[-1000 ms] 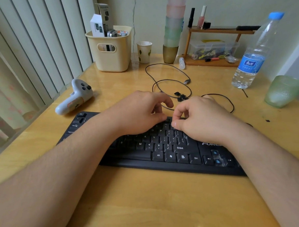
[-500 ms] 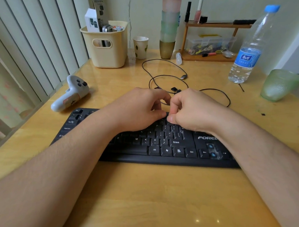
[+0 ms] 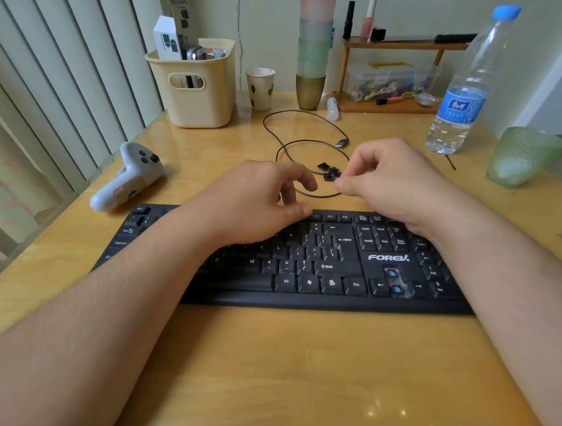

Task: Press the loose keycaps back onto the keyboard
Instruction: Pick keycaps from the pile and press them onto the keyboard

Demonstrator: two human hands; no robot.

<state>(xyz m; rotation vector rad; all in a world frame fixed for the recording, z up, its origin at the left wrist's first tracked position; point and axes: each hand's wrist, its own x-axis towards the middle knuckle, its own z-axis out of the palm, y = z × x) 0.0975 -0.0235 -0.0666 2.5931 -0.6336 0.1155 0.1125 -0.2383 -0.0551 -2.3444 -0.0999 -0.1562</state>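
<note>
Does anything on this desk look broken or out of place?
Yes. The keyboard is missing its up and down arrow keycaps, leaving bare blue switches. A few loose keycaps lie on the desk behind it, amid the cable, just by the right hand.

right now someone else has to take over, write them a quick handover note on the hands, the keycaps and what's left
Left hand: loosely curled, holding nothing, thumb at the top edge of the keyboard.
Right hand: reaching to the loose keycaps, thumb and forefinger pinched together at the pile's edge; whether a cap is between them cannot be told.
Keycaps: a small black pile on the table behind the keyboard, inside the cable loop.
Done: cannot be told from this picture.
Left: two arrow-key sockets are bare, showing blue; other gaps may hide under the hands. Seat the remaining caps.
</note>
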